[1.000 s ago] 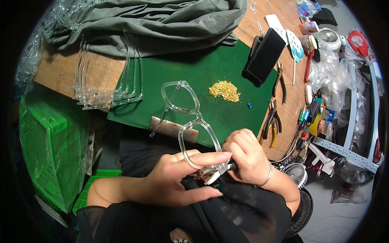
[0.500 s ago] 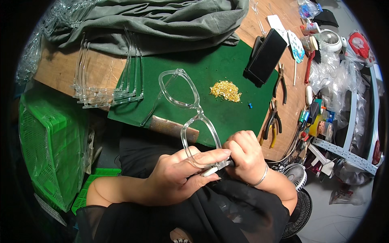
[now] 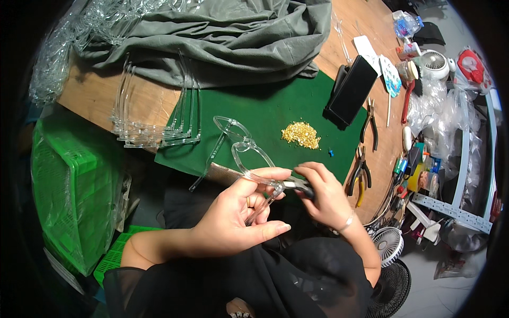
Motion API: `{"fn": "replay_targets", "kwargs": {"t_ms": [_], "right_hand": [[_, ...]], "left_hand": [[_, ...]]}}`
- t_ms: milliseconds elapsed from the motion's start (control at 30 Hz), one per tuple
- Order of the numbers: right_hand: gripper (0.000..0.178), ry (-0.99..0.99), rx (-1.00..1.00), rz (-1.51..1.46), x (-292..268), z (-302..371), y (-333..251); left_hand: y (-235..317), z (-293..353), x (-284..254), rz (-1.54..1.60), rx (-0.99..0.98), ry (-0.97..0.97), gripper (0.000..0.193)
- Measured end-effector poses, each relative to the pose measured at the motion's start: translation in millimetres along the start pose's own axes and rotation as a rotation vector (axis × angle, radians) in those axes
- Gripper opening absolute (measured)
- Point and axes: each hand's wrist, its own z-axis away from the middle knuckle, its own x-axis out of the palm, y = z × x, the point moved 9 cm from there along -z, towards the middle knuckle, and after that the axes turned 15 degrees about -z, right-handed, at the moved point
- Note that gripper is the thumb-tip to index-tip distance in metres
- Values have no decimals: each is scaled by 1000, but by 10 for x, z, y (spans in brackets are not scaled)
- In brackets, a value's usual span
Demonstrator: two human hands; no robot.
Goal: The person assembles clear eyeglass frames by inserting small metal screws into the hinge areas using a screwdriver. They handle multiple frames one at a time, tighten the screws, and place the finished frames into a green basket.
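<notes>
Turned more edge-on since the earlier frame, the clear glasses [image 3: 263, 153] are held at the near edge of the surface [image 3: 95, 98]. Left hand [image 3: 230, 214]: fingers curled about rim and temple, thumb spread. Right hand [image 3: 327, 200]: fist loosened, gripping a tool [image 3: 300, 185] against the glasses' corner. Gold parts [image 3: 300, 135] lie on the mat [image 3: 254, 95], pliers [image 3: 370, 112] along its right edge.

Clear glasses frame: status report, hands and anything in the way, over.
Left hand holding clear glasses frame. Right hand gripping dark-handled tool, its tip at frame's corner. Gold-coloured pieces beyond, clear of both hands.
</notes>
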Motion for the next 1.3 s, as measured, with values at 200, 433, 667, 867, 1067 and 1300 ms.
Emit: {"fn": "replay_targets", "kwargs": {"t_ms": [200, 433, 667, 867, 1067, 1300], "right_hand": [[64, 128, -20, 345, 299, -104, 213], [25, 302, 6, 69, -50, -190, 304], [18, 410, 59, 106, 8, -314, 612], [20, 333, 127, 182, 105, -367, 650], [15, 390, 123, -85, -15, -273, 562], [14, 326, -462, -462, -278, -106, -688]], "left_hand": [[172, 37, -141, -153, 133, 177, 42], [328, 152, -241, -153, 350, 257, 40], [340, 227, -270, -422, 351, 242, 56], [207, 81, -58, -386, 197, -2, 75], [53, 13, -108, -182, 103, 142, 68], [-50, 19, 26, 0, -75, 28, 68]]}}
